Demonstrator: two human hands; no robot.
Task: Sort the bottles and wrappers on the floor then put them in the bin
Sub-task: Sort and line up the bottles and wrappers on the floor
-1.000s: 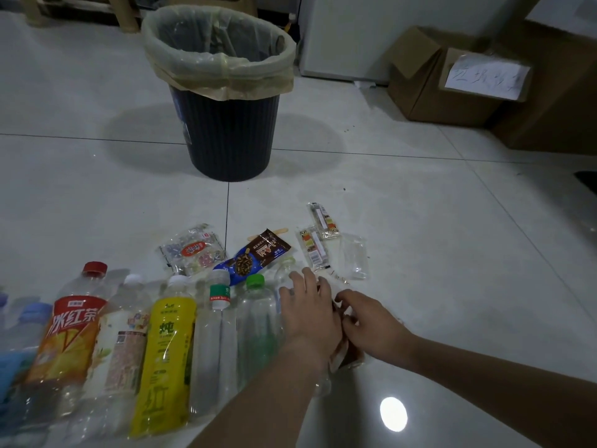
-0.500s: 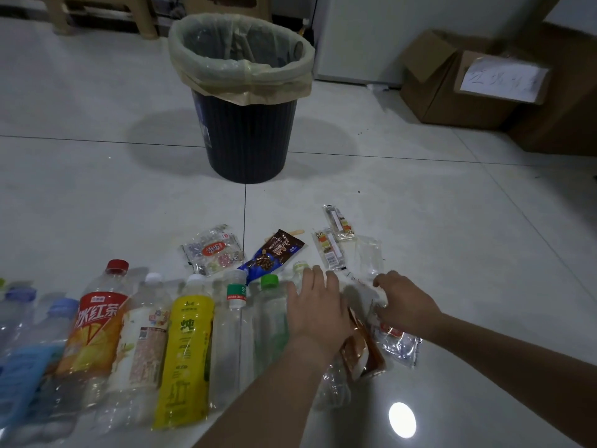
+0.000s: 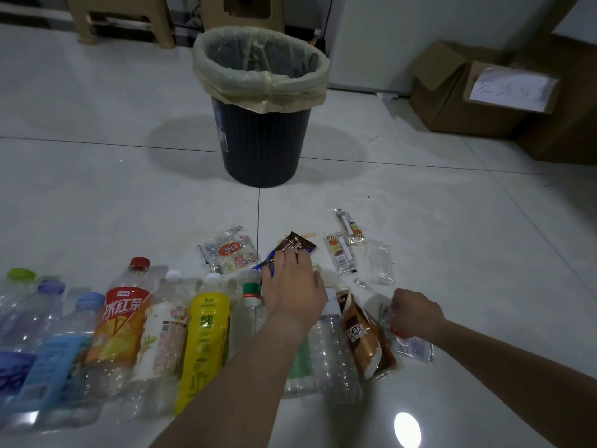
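Several empty bottles lie side by side on the floor, among them a red-capped orange bottle (image 3: 118,321), a yellow bottle (image 3: 205,341) and a brown coffee bottle (image 3: 363,337). Beyond them lie wrappers: a brown ice-cream wrapper (image 3: 295,245), a clear printed packet (image 3: 227,252) and two narrow strip wrappers (image 3: 339,253). My left hand (image 3: 292,291) reaches over the bottle tops, fingers touching the brown wrapper. My right hand (image 3: 415,313) is closed on a clear crinkled wrapper (image 3: 410,344) right of the coffee bottle. The dark bin (image 3: 263,147) with its yellowish liner stands behind.
Cardboard boxes (image 3: 468,92) stand at the back right against a white cabinet (image 3: 387,43). Beige stool legs (image 3: 122,17) are at the back left. A small clear plastic bag (image 3: 379,261) lies to the right of the strip wrappers.
My right hand has pulled away to the right with the clear wrapper in it. My left hand has slid forward from the bottles to the brown ice-cream wrapper. The coffee bottle is now uncovered.
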